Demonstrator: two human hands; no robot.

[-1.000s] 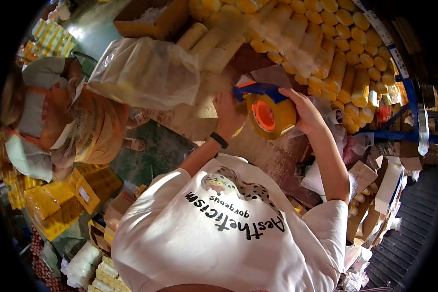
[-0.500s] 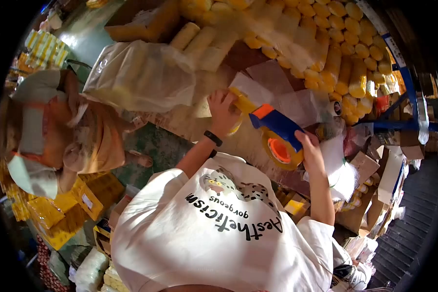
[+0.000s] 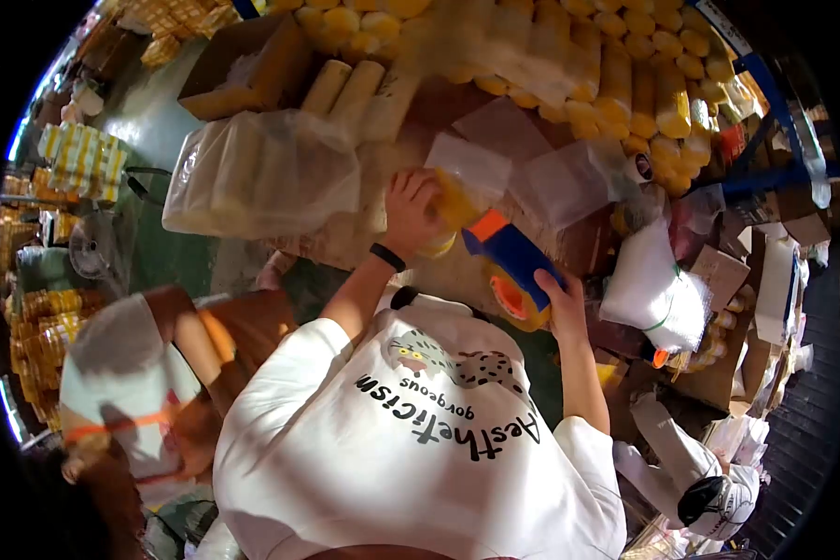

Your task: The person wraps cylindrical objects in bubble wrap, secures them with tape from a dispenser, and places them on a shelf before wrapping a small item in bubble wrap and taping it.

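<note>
A blue and orange tape dispenser point(image 3: 513, 254) with a roll of yellow tape is in my right hand point(image 3: 565, 297), fingers wrapped round its end. A strip of yellow tape point(image 3: 455, 201) runs from the dispenser's orange front to my left hand point(image 3: 413, 207). The fingers of my left hand are bent round a roll-like item point(image 3: 439, 245) with a yellow edge, which the hand partly hides. Just left of this hand lies a clear plastic bag point(image 3: 261, 177) with pale cylinders inside. Flat translucent plastic bags point(image 3: 471, 168) lie beyond the dispenser.
An open cardboard box point(image 3: 252, 70) stands at the upper left. Yellow-capped rolls point(image 3: 625, 84) are stacked at the upper right. A bundle of clear bags point(image 3: 649, 289) lies to the right. One person point(image 3: 140, 383) is at the left, another point(image 3: 691, 476) at the lower right.
My view has shifted. Both hands and the dispenser appear slightly further left in view. The person at the left appears lower, and another person now shows at the lower right.
</note>
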